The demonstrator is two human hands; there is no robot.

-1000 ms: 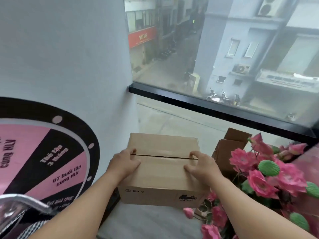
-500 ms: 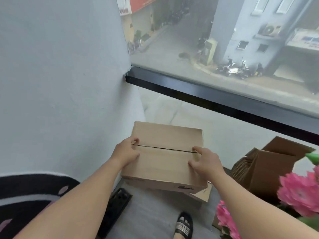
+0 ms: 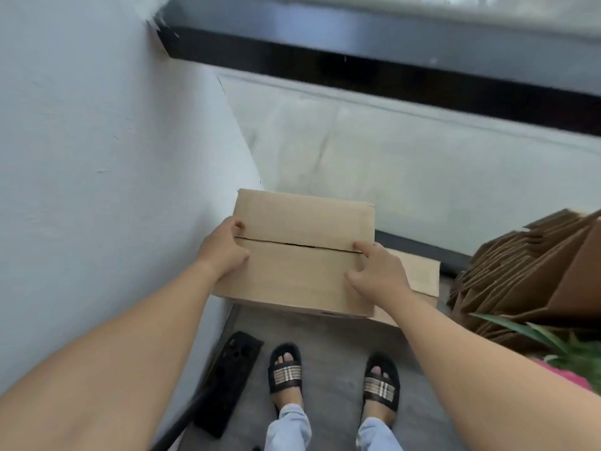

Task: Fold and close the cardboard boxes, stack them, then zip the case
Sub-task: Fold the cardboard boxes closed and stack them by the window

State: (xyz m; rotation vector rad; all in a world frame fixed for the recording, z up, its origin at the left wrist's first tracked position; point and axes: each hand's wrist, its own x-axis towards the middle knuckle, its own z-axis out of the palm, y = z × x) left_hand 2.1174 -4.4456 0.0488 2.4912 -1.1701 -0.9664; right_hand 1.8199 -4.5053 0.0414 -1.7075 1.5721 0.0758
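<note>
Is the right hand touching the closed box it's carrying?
Touching. The head view shows the right hand gripping the closed box at its right end, fingertips on the top by the flap seam.

Both bare forearms reach forward and down. The left hand [image 3: 222, 250] grips the left end of the closed box [image 3: 302, 252], fingers curled over its edge. The right hand [image 3: 377, 271] holds the right end, fingers bent on the top.

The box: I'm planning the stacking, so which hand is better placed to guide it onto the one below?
Right hand: it holds the box beside the lower box. Left hand is by the wall.
</note>
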